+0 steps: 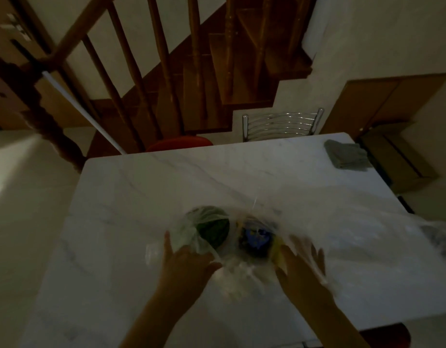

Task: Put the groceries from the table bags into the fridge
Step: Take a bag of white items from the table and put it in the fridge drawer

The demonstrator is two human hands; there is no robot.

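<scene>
A clear plastic bag (242, 267) lies on the white marble table (166, 187), blurred by motion. Inside it I see a dark green round item (213, 231), a blue item (256, 238) and something yellow (279, 254). My left hand (184, 259) rests on the bag's left side, touching the thin plastic by the green item. My right hand (302, 264) is at the bag's right side, partly under a film of plastic. The fridge is out of view.
A folded grey cloth (346, 158) lies at the table's far right corner. A metal-backed chair (282, 124) and a red seat (179, 144) stand behind the table. A wooden staircase (191, 71) rises beyond. A dark object (440, 237) sits at the right table edge.
</scene>
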